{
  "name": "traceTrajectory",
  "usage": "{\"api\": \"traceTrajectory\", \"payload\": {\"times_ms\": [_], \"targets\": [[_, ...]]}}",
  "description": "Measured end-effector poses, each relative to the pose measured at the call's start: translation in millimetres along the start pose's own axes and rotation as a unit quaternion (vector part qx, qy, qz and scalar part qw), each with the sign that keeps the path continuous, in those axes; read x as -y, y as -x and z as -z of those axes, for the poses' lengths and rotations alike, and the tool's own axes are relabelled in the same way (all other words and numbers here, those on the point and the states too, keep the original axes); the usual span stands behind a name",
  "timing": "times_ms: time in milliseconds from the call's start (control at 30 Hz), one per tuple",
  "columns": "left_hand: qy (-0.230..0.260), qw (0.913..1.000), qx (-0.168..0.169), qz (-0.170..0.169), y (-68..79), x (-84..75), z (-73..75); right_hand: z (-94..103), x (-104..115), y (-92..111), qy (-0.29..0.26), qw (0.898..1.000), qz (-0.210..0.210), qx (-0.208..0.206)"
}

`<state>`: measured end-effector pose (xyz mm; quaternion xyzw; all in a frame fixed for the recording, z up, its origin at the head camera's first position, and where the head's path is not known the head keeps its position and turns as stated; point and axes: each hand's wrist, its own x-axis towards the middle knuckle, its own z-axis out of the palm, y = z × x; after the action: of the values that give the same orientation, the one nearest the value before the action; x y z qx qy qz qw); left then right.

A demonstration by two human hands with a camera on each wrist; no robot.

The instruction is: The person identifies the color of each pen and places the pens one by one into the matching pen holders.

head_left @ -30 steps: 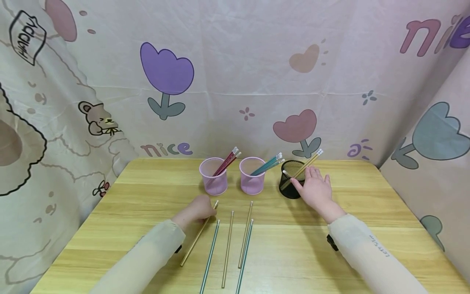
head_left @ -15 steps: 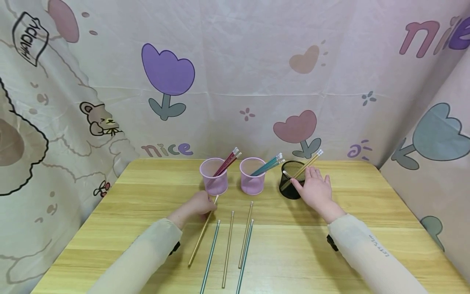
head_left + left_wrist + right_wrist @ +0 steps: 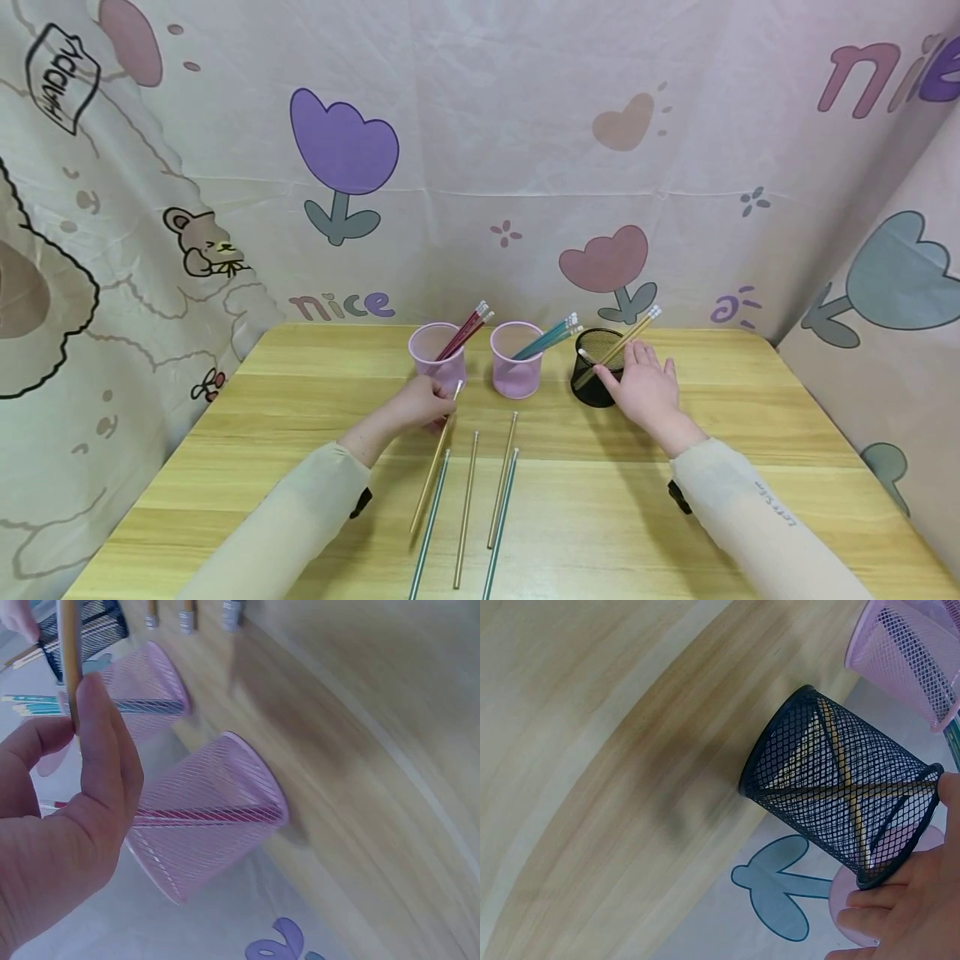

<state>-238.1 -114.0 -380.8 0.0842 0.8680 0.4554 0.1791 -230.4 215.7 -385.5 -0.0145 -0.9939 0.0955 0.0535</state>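
Observation:
My left hand [image 3: 416, 406] pinches a gold pencil [image 3: 429, 483] near its white-tipped upper end, in front of the left pink mesh cup [image 3: 441, 379]. In the left wrist view, thumb and fingertips meet on the gold pencil [image 3: 71, 645]. My right hand [image 3: 647, 392] rests against the black mesh cup [image 3: 832, 787], thumb at one side of its rim and straight fingers at the other. Gold pencils [image 3: 626, 335] lean inside that cup. Two more gold pencils [image 3: 467, 508] and two teal pencils [image 3: 430, 529] lie on the wooden table [image 3: 585, 517].
Dark red pencils [image 3: 467, 332] lean in the left pink cup. The middle pink mesh cup [image 3: 516, 380] holds teal pencils [image 3: 551, 336]. All three cups stand in a row near the table's back edge, before a printed cloth [image 3: 480, 150].
My left hand has moved right and away from me, bringing the gold pencil with it toward the left pink cup. My right hand stays at the black cup.

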Motion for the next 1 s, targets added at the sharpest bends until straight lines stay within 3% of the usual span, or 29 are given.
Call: {"api": "traceTrajectory", "payload": {"times_ms": [500,767,1000], "targets": [[0.078,0.9969,0.003,0.016,-2.5,-28.9,-10.3,0.6,-1,0,0.001,1.0,-0.003,0.007],[0.129,0.9915,-0.017,-0.003,-6.3,-47.6,-17.1,-0.1,-1,0,0.003,1.0,-0.002,0.002],[0.157,0.9851,-0.052,-0.046,-9.7,-63.3,-22.7,-0.6,-1,0,0.002,1.0,-0.001,0.0]]}}
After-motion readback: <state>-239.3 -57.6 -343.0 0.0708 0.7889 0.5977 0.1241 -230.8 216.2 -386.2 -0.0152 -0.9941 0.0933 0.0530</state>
